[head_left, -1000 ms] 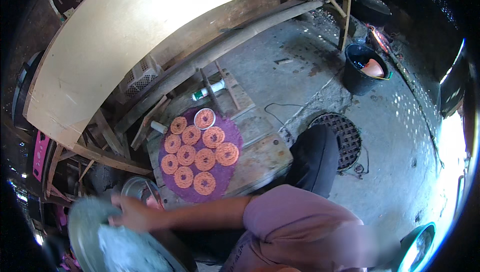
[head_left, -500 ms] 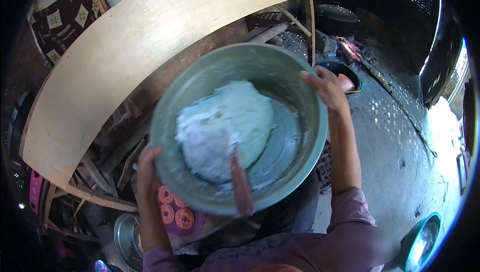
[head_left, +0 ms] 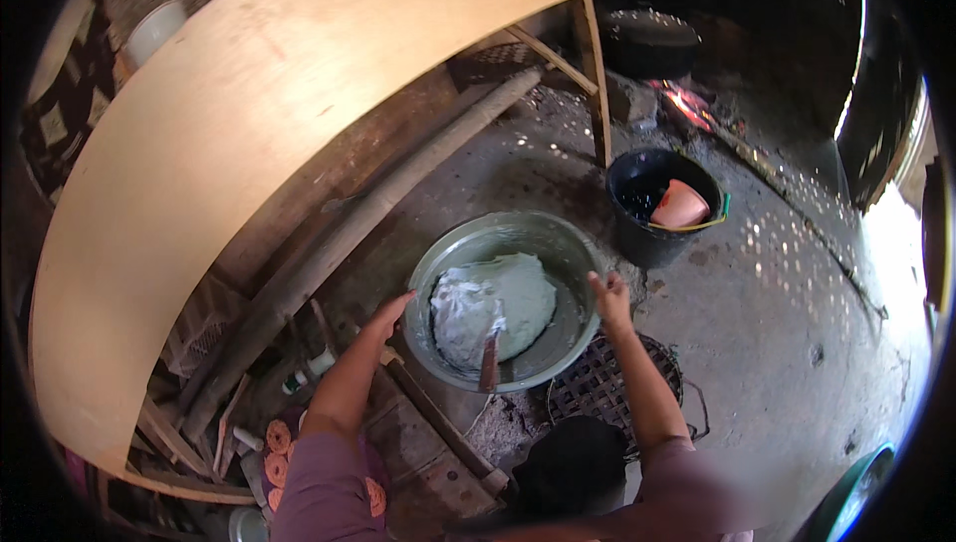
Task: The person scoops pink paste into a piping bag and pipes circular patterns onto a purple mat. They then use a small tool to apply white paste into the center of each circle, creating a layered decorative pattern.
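A large grey-green basin is low in front of me, at or just above the floor. Inside lies a pale mound of dough or batter, with whiter powder on its left part. A brown flat handle sticks out of the mound and leans over the near rim. At the basin's left side, my left hand holds the rim, its fingers fairly straight along the wall. My right hand grips the opposite rim, fingers curled and thumb at the edge.
Beyond the basin stands a black bucket with a pink scoop in it. A dark woven basket sits near right. A pale wooden table curves along the left, near orange ring-shaped pieces. Fire burns at the back right.
The basin has moved down and away from me, and looks smaller now. Both hands have gone with it, arms stretched forward. The bucket and woven basket are more fully in view.
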A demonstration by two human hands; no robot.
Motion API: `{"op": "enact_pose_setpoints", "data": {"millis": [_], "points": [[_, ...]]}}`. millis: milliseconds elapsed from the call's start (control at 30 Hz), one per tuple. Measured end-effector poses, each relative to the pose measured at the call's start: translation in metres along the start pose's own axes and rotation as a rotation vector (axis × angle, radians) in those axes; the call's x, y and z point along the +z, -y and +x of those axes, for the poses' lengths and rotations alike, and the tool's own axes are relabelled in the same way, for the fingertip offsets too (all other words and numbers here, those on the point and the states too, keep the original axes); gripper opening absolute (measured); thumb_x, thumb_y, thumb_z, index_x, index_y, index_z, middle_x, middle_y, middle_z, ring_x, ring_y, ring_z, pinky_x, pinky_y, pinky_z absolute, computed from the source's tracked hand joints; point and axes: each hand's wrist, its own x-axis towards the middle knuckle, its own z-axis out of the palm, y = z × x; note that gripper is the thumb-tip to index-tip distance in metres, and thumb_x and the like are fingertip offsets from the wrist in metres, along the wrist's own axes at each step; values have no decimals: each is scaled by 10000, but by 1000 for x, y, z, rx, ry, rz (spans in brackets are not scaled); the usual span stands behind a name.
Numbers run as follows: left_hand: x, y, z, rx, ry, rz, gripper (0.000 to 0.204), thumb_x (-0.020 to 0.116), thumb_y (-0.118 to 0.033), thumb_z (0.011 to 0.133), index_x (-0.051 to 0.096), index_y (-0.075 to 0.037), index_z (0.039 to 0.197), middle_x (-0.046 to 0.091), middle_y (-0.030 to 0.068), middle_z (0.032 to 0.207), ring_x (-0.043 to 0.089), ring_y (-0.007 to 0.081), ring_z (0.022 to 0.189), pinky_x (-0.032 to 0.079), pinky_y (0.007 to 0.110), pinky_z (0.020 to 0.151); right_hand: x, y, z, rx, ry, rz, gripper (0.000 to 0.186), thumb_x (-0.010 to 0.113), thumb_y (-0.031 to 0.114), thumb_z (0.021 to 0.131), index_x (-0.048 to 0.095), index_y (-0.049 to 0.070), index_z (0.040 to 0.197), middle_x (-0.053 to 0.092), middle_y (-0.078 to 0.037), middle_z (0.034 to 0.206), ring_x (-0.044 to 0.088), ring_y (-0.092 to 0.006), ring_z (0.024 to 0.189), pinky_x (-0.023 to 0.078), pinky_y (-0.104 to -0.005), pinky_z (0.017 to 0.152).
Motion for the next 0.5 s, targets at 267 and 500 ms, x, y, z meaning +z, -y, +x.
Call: {"op": "enact_pose_setpoints", "data": {"millis": [267, 500], "points": [[-32, 70, 90, -301, 58, 700, 827, 668, -646, 744, 473, -137, 1366, 531, 85, 1311, 540, 277, 1066, 465, 410, 820, 30, -100, -48, 213, 209, -228, 526, 563, 475, 925, 577, -43, 1013, 624, -158, 878, 583, -212, 835, 474, -365, 770], [25, -26, -35, 632, -15, 196, 491, 622, -233, 913, 426, -66, 1331, 554, 167, 1198, 578, 269, 1041, 452, 399, 936, -120, -124, -160, 264, -751, -473, 321, 619, 281, 908, 595, 5, 1070, 636, -127, 933, 603, -214, 845, 485, -350, 775]]}}
